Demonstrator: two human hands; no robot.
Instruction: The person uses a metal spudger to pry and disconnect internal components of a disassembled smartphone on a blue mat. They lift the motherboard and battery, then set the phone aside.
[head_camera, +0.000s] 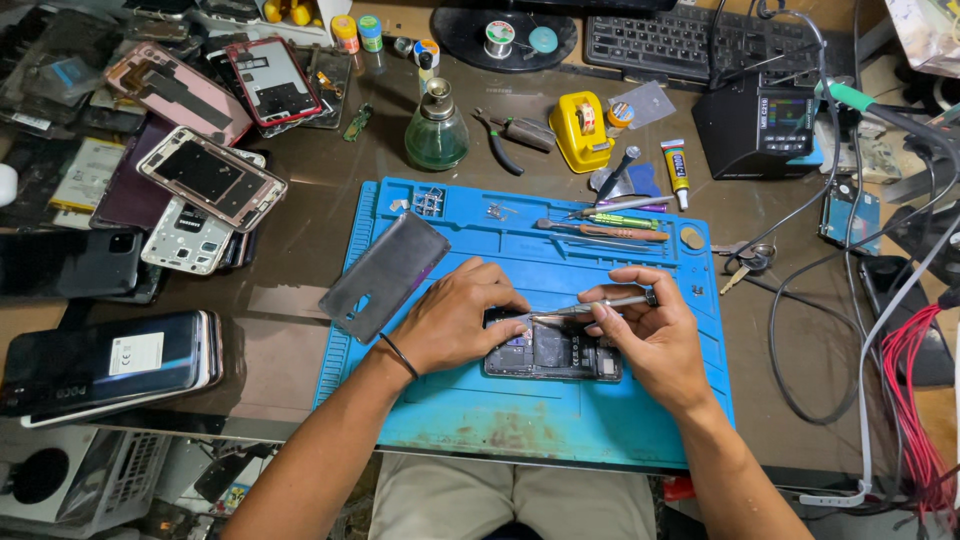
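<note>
My left hand (455, 320) presses flat on the opened phone (553, 352) mid-mat, fingers spread, gripping nothing. My right hand (650, 335) pinches metal tweezers (600, 305) over its top edge. The blue mat (560, 420) lies bare below; the detached back cover (385, 275) overhangs its left edge.

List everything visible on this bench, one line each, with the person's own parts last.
opened phone: one, dark, middle of mat, under both hands
metal tool: one, silver, in right hand, tip at phone's top edge
repair mat: one, blue, centre of bench
back cover: one, grey, mat's left edge
screwdrivers: several, mat's upper tray
glass bottle: one, green, behind mat
pliers: one pair, dark, right of bottle
phone parts pile: many, mixed colours, left bench
soldering station: one, black, right rear
keyboard: one, black, rear
left hand: steadies phone
right hand: grips tool
</note>
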